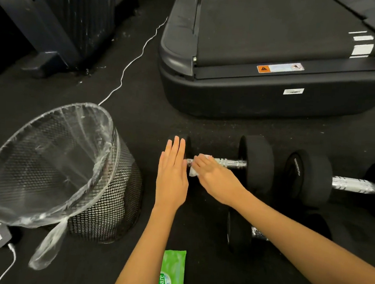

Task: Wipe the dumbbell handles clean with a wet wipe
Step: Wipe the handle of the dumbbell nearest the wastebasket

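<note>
The left hand, fingers straight and together, presses flat against the left weight of a dumbbell on the black floor, apparently to keep it from rolling. The right hand curls over the chrome handle with a white wipe bunched under its fingers, gripping the bar near its left end, just beside the braced palm. The wipe covers only that end; the ridged stretch toward the right weight is bare and, judging by the grip's position, is likely to be rubbed next.

A second dumbbell lies to the right, nearly end to end with the first, its handle uncovered and running out at the frame's right edge. A third sits nearer the person, mostly hidden beneath the right forearm (whether either has been cleaned cannot be told).

A green wipe pack rests at the bottom edge between the forearms, close at hand for a fresh sheet. A mesh bin lined with a clear bag tilts at the left, its mouth turned toward the person, presumably for used wipes. A treadmill fills the far side, and a white cable trails across the floor beside it. A small charger lies near the bin's base.
</note>
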The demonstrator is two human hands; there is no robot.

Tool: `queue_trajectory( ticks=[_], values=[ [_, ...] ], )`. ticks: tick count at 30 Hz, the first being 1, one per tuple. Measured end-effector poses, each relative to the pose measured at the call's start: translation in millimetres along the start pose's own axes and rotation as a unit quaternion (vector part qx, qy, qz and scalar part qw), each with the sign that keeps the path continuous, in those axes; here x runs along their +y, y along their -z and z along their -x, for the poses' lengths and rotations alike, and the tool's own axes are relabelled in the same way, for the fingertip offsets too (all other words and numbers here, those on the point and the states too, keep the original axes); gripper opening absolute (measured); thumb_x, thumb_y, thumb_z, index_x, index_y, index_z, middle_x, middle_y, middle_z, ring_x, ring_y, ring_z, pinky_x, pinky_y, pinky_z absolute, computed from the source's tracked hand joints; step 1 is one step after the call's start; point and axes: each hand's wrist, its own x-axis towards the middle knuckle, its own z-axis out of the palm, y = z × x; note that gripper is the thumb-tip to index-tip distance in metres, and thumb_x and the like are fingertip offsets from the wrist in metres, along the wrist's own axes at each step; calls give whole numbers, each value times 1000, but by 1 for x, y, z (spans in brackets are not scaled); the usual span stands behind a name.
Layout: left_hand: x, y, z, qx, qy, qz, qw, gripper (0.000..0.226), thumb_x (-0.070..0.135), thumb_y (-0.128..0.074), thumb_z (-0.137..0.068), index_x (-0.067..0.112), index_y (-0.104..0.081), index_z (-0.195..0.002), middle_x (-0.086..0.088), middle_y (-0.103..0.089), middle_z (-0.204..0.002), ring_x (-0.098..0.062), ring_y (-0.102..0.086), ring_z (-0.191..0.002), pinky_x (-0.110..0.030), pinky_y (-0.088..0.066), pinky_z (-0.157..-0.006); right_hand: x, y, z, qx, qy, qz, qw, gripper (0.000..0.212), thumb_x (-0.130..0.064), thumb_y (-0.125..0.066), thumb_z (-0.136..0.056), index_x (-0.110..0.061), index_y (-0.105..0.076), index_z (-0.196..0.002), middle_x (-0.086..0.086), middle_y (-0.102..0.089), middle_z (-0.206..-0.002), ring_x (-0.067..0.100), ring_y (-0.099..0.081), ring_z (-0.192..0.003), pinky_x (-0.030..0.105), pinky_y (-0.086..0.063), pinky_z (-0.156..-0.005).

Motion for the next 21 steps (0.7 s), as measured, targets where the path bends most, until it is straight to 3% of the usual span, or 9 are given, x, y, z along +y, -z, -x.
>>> queue_trajectory(
  ticks=[2,6,10,15,18,21],
  values=[
    [1,0,1,3,-1,-5,1000,54,17,-32,-105,19,-14,-155,5,-6,-164,-7,5,-150,-33,-2,-123,3,3,4,25,-16,19,999,46,-14,-62,-92,-3,-53,-136,16,-54,-141,27,-49,-134,36,-26,-115],
    [0,0,-1,-2,2,-5,1000,54,17,-32,-106,20,-13,-155,6,-5,-164,-6,6,-149,-33,-1,-123,-2,5,-8,5,-16,1,1000,46,-16,-50,-99,-3,-44,-143,16,-44,-149,28,-38,-141,39,-22,-119],
    [0,1,-1,-5,1,1,1000,53,21,-29,-105,22,-13,-155,7,-4,-164,-4,8,-149,-31,0,-123,1,11,4,18,-6,42,999,40,-22,-68,-87,-9,-64,-125,10,-61,-130,23,-57,-122,40,-42,-107],
    [1,-1,-2,-2,8,0,1000,53,18,-30,-106,21,-12,-156,7,-3,-164,-4,8,-149,-30,2,-122,4,6,-9,9,-20,20,1000,45,-19,-49,-99,-6,-45,-142,13,-48,-146,26,-44,-137,40,-22,-119],
    [1,0,-2,-2,10,5,1000,52,19,-29,-106,22,-13,-155,8,-3,-163,-3,9,-149,-30,3,-122,-1,9,-5,-5,21,1,1000,44,-20,-51,-97,-8,-49,-140,11,-46,-144,27,-43,-135,40,-33,-115],
    [0,1,-1,-4,4,14,1000,52,20,-29,-106,23,-13,-155,8,-4,-164,-3,8,-149,-30,2,-122,4,7,10,23,-10,-11,1000,40,-22,-50,-97,-11,-53,-135,8,-47,-142,26,-48,-129,37,-40,-109]
  ],
)
